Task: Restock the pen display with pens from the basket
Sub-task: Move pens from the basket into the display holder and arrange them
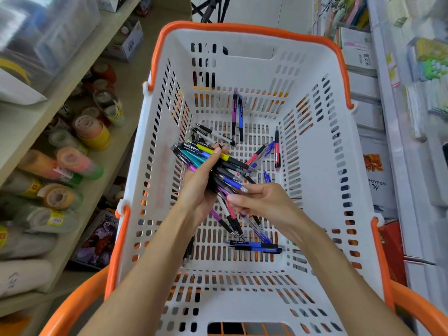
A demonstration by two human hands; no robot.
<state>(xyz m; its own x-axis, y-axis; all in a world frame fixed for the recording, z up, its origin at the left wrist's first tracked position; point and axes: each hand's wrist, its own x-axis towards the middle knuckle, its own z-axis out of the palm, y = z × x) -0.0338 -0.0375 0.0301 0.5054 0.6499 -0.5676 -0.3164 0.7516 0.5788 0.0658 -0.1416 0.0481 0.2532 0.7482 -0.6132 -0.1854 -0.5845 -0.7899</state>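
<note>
Shelves (80, 76) left of the basket (244, 27) carry tape rolls (93, 132), lying on their sides; not part of the job. Inside the basket, left of its middle, the left hand (196, 190) grips a bundle of pens (206, 156), fingers (219, 151) curled round the barrels, tips fanning out toward the basket's far left wall. Likely gathering many at once so the trip to the display is one go. Just right of it, the right hand (264, 202) pinches a few more pens (230, 214) between thumb and fingertips, points hanging down toward the basket floor, seemingly feeding them into the bundle. Loose pens remain on the basket floor: a purple and blue pair (237, 117) leaning up the far wall, a red one (277, 149) near the right wall, two blue ones (254, 247) below the right hand. Pen display not in view. Right of the basket, shelving with boxed stock (378, 180), blurred.
</note>
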